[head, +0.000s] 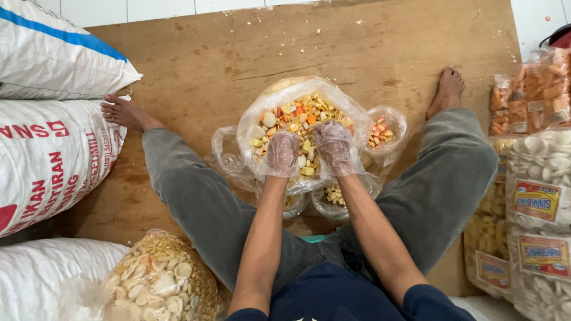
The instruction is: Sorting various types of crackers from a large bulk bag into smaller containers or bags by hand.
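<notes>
I sit on a wooden floor board [202, 65] with my legs spread. Between them stands a large clear plastic bag [262, 110] full of mixed yellow, white and orange cracker pieces [303, 113]. My left hand [281, 153] and my right hand [336, 147] both wear thin clear plastic gloves and rest in the near side of the mix, fingers curled down into the pieces. Whether either hand holds any pieces is hidden. Smaller clear bags lie around the big one; one on the right [382, 132] holds orange and white pieces.
Big white woven sacks [47, 148] are stacked on the left. A clear bag of white and yellow crackers [157, 279] lies at the lower left. Packed, labelled bags of crackers [538, 196] are piled along the right edge. Crumbs dot the far board.
</notes>
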